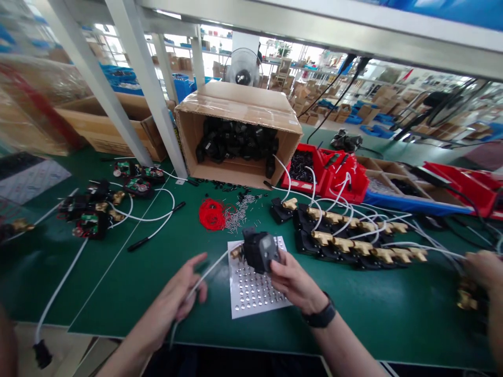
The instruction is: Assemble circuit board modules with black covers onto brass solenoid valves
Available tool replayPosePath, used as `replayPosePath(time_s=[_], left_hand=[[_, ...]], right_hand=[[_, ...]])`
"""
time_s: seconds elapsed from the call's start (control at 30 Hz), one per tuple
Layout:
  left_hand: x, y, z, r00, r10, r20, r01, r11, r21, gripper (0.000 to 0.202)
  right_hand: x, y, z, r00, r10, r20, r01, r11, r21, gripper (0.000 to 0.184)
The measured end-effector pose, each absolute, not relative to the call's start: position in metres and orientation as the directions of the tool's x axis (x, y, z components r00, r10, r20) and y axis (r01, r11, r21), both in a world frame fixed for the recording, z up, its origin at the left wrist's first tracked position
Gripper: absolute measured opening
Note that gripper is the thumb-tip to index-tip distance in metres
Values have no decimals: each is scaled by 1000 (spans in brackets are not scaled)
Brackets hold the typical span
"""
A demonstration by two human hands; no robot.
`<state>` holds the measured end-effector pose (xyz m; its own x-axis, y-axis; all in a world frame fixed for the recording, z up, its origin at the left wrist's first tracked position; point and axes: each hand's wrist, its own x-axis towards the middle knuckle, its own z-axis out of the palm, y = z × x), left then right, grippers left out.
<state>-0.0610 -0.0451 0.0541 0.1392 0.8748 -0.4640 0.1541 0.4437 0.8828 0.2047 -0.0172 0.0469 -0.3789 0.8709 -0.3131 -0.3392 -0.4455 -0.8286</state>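
Observation:
My right hand (293, 280) grips a black boxy device (260, 251) above a white sheet (255, 293) with rows of small shiny round dots. A brass fitting (236, 253) sticks out from the device's left side, and a white cable (212, 269) runs from there. The cable passes through my left hand (186, 288), whose index finger is stretched out while the other fingers curl loosely around it. Behind the sheet lie a bundle of red rings or bands (212, 213) and a scatter of small silver screws or pins (239, 212).
An open cardboard box (239, 170) full of black housings stands at the back. Rows of devices with brass tees (341, 243) lie right; opened units with green circuit boards (88, 225) lie left. Red bins (349, 183) stand behind. Another person's hand (483, 267) is at the right edge.

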Motion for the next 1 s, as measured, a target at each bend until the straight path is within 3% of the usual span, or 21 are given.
replayPosePath(time_s=[0.03,0.1,0.13,0.17,0.23,0.3,0.37,0.43,0.53,0.63,0.67,0.73,0.77,0.83,1.0], left_hand=[[-76,-48,62,113,865,-488,201,461,864,66],[-100,-44,78,-59,924,-378,414,367,833,63],[-108,-38,85,-150,952,-265,556,303,774,60],[-114,-28,92,-211,967,-142,686,250,683,58],[-117,-4,100,-235,971,50,856,182,484,55],[-114,21,102,-188,971,148,918,120,379,50],[-113,41,97,-144,976,166,929,76,362,46],[-113,54,88,-102,987,126,927,49,372,45],[-113,66,76,-2,991,137,937,-46,346,46],[-96,79,78,126,967,223,931,-193,310,40],[-84,85,81,172,961,216,919,-235,315,37],[-54,101,87,285,950,126,882,-311,355,28],[-37,110,87,358,932,64,859,-355,367,24],[-5,127,82,451,893,-12,826,-412,385,11],[44,144,46,496,865,-73,813,-433,388,14]], right_hand=[[215,-18,50,-345,910,-231,-247,-326,-913,46],[225,-18,51,-287,958,-4,86,22,-996,45],[224,-18,47,-302,946,117,292,208,-933,42],[220,-17,40,-349,912,215,477,370,-797,41],[208,-15,24,-491,806,330,684,592,-427,38],[197,-15,10,-611,707,356,718,684,-128,36],[193,-19,5,-668,659,344,708,705,24,34],[195,-30,8,-697,651,301,694,718,56,37],[204,-49,15,-725,635,266,649,760,-46,40],[211,-45,18,-567,734,375,661,677,-325,31],[212,-35,19,-435,822,369,693,567,-446,27],[212,-5,23,-134,965,226,746,248,-618,20],[212,13,25,-15,994,105,767,79,-636,16],[207,49,26,92,996,-4,796,-76,-601,12],[189,87,15,124,990,-64,835,-139,-532,9]])
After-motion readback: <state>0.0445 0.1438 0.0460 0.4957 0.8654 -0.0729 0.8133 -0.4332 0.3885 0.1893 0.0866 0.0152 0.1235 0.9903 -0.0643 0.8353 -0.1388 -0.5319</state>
